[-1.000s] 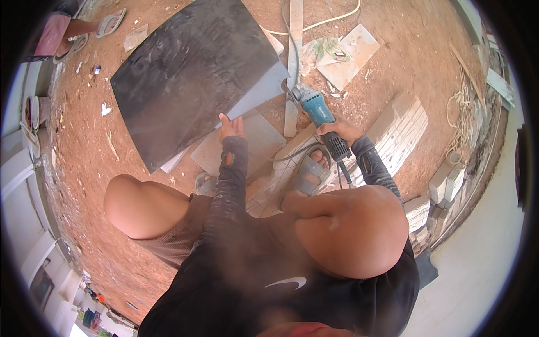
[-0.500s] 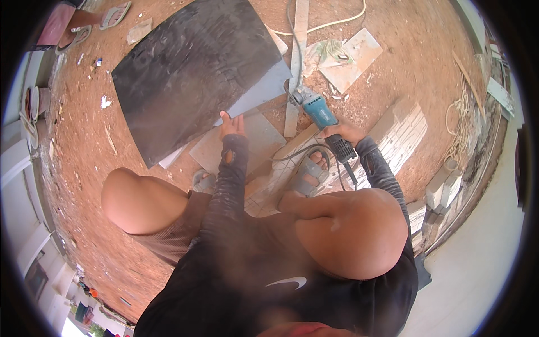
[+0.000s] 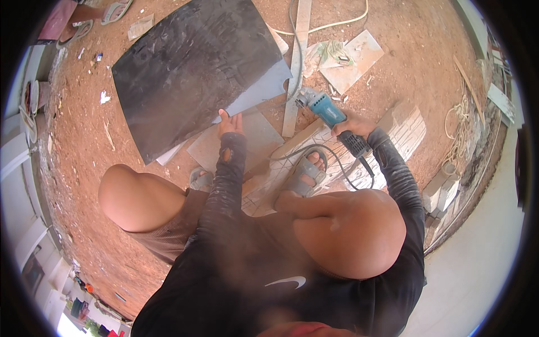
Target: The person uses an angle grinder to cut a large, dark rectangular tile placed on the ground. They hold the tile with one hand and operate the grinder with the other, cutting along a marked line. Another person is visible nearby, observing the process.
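Note:
A large dark, glossy tile [image 3: 191,67] lies ahead of me, raised on other pieces, with a paler grey band at its near right corner. My left hand [image 3: 230,123] pinches its near edge, thumb on top. In my right hand [image 3: 356,126] is a teal and black angle grinder [image 3: 328,109], gripped around its body. The grinder's head is just right of the tile's corner, apart from it. A small notch shows in the tile's right edge there. Beneath the tile sits a dusty flat tile [image 3: 255,135].
A long pale strip [image 3: 297,67] lies beyond the grinder. Farther right are a dusty tile piece [image 3: 356,59] and a crumpled plastic bag [image 3: 325,56]. The grinder's black cord [image 3: 342,165] loops by my sandalled foot [image 3: 309,171]. Another person's sandalled feet [image 3: 115,11] are at far left.
The grinder has drawn back to the right and slightly toward me, away from the tile's edge. My left hand and the tile have hardly moved.

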Tool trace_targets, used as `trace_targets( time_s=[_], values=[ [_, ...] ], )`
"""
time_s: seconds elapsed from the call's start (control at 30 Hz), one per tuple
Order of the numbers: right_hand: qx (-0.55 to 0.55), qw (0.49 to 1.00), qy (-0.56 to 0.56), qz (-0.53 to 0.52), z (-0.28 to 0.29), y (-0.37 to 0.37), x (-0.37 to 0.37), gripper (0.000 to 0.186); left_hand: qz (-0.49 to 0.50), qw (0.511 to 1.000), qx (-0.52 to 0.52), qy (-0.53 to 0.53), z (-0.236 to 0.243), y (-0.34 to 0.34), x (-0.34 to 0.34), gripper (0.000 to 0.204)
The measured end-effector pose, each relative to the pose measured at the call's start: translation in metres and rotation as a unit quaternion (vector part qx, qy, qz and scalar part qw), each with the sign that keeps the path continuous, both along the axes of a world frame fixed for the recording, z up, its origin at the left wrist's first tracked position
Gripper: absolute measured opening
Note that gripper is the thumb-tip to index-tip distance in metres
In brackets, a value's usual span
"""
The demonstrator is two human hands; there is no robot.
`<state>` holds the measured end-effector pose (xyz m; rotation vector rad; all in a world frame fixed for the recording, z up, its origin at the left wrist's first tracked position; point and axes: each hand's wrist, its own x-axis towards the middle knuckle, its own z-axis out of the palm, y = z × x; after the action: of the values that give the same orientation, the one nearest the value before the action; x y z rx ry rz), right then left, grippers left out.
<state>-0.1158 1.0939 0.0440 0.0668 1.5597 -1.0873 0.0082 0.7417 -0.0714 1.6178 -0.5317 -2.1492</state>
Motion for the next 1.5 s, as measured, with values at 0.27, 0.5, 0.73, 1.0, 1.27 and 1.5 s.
trace_targets(
  time_s=[0.27, 0.5, 0.73, 1.0, 1.27, 1.5],
  values=[
    [0.0, 0.999, 0.027, 0.019, 0.006, -0.007, -0.011, 0.053, 0.002, 1.0, 0.001, 0.0, -0.003, 0.0, 0.002, 0.058],
    [0.017, 0.997, 0.051, 0.061, 0.013, -0.004, -0.017, 0.059, -0.011, 1.0, 0.004, 0.0, 0.002, 0.001, 0.001, 0.061],
    [0.04, 0.995, 0.042, 0.083, 0.014, -0.009, -0.025, 0.064, -0.003, 1.0, 0.0, 0.011, 0.0, 0.002, 0.003, 0.06],
    [0.04, 0.996, 0.007, 0.084, 0.018, -0.003, -0.032, 0.061, 0.003, 1.0, 0.009, 0.007, 0.001, 0.003, 0.002, 0.061],
    [0.039, 0.998, -0.02, 0.051, 0.021, -0.01, -0.03, 0.058, 0.003, 1.0, 0.011, -0.016, 0.004, 0.006, 0.001, 0.061],
    [0.063, 0.997, 0.031, 0.041, 0.018, 0.01, -0.006, 0.061, -0.081, 0.997, -0.005, 0.017, 0.01, 0.029, 0.018, 0.068]
  ],
)
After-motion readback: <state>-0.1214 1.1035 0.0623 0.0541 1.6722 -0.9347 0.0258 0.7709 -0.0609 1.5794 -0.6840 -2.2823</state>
